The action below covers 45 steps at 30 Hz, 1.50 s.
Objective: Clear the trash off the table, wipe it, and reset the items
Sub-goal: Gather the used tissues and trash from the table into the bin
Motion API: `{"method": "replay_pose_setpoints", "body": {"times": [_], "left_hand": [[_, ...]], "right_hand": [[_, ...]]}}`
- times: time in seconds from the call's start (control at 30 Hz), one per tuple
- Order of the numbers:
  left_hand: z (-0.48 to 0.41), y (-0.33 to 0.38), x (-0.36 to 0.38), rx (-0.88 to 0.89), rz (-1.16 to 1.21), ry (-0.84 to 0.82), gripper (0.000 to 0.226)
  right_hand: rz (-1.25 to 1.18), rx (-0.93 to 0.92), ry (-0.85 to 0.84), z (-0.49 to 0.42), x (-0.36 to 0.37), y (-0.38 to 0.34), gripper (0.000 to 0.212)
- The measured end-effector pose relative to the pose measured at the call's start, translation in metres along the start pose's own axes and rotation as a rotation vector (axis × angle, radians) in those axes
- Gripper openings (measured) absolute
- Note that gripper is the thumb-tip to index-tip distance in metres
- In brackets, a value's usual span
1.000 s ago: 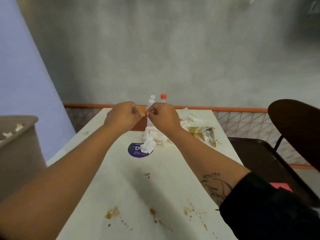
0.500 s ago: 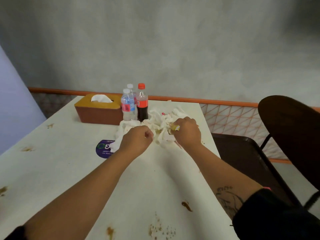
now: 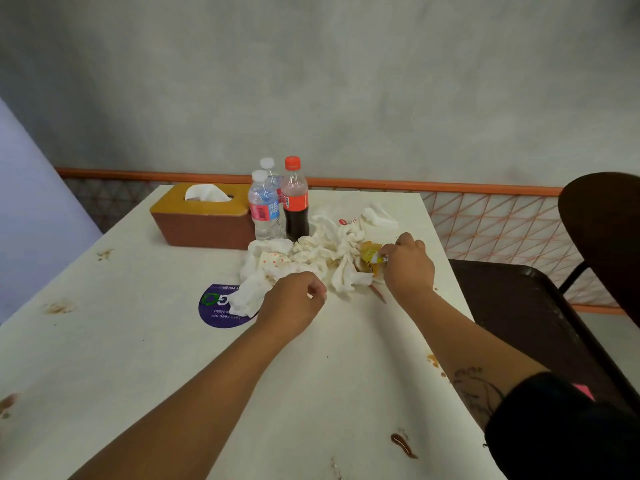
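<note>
- Fingers (image 3: 389, 250) of the right hand (image 3: 410, 268) are pinched together on a yellow wrapper (image 3: 370, 252) at the right side of the trash pile, close to the right edge of the desk (image 3: 138, 341).
- On the left hand (image 3: 294, 301), at the near edge of the pile, the fingers (image 3: 317, 289) are curled in toward the palm. Whether they grip anything cannot be told.
- Between and beyond the two hands lie the crumpled white tissues (image 3: 322, 251), a loose heap that spreads toward the far right corner of the desk.
- One stray tissue (image 3: 246, 297) at the heap's left end overlaps a round purple sticker (image 3: 214, 310) stuck flat on the desk, just left of the left hand.
- A thin brown stick (image 3: 378, 293) lies on the desk just beside the right wrist.
- Just behind the heap a cola bottle (image 3: 294, 202) with a red cap stands upright. Two water bottles (image 3: 265, 211) with white caps stand close against its left side, one behind the other.
- Left of the bottles, near the far edge, sits a brown tissue box (image 3: 204, 220) with a yellow top and a white sheet poking out.
- Brown stains (image 3: 403, 445) dot the desk: near the front edge, along the right edge and toward the left edge.
- The right forearm carries a tattoo (image 3: 474, 393) and ends in a black sleeve (image 3: 554, 427).
- Beyond the right edge stands a dark chair (image 3: 519, 306). Beyond the far edge run an orange rail (image 3: 415, 185) and a grey wall (image 3: 346, 81).
</note>
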<state>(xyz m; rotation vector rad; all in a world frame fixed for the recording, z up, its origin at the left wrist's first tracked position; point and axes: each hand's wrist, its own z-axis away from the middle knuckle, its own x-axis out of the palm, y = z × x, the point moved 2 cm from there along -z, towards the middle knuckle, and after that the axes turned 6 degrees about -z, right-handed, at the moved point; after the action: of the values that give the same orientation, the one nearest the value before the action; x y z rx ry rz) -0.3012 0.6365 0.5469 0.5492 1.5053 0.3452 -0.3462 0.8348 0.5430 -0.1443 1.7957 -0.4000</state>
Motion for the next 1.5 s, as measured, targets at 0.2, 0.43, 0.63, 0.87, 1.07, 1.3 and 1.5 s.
{"method": "replay_pose_setpoints", "body": {"times": [0.2, 0.43, 0.63, 0.87, 1.07, 1.3, 1.5], "left_hand": [[-0.004, 0.004, 0.001, 0.026, 0.068, 0.022, 0.009], [-0.003, 0.017, -0.004, 0.056, 0.102, 0.049, 0.025], [-0.009, 0.026, -0.026, 0.124, 0.095, 0.236, 0.06], [-0.002, 0.018, -0.048, 0.246, -0.02, 0.288, 0.047], [0.01, 0.002, -0.048, 0.136, 0.03, 0.162, 0.025], [0.01, -0.021, -0.044, 0.062, 0.006, 0.229, 0.034], [0.009, -0.024, -0.036, 0.033, 0.043, 0.217, 0.034]], "right_hand": [[-0.089, 0.019, 0.108, -0.006, -0.003, 0.001, 0.038], [-0.269, -0.08, 0.274, 0.006, -0.034, -0.018, 0.028], [-0.434, -0.171, 0.184, 0.028, -0.062, -0.056, 0.025], [-0.646, -0.164, 0.054, 0.049, -0.068, -0.092, 0.021], [-0.741, -0.157, -0.069, 0.062, -0.045, -0.114, 0.021], [-0.675, -0.082, 0.316, 0.046, -0.035, -0.081, 0.025], [-0.302, 0.14, 0.141, 0.013, -0.007, -0.025, 0.037]]}}
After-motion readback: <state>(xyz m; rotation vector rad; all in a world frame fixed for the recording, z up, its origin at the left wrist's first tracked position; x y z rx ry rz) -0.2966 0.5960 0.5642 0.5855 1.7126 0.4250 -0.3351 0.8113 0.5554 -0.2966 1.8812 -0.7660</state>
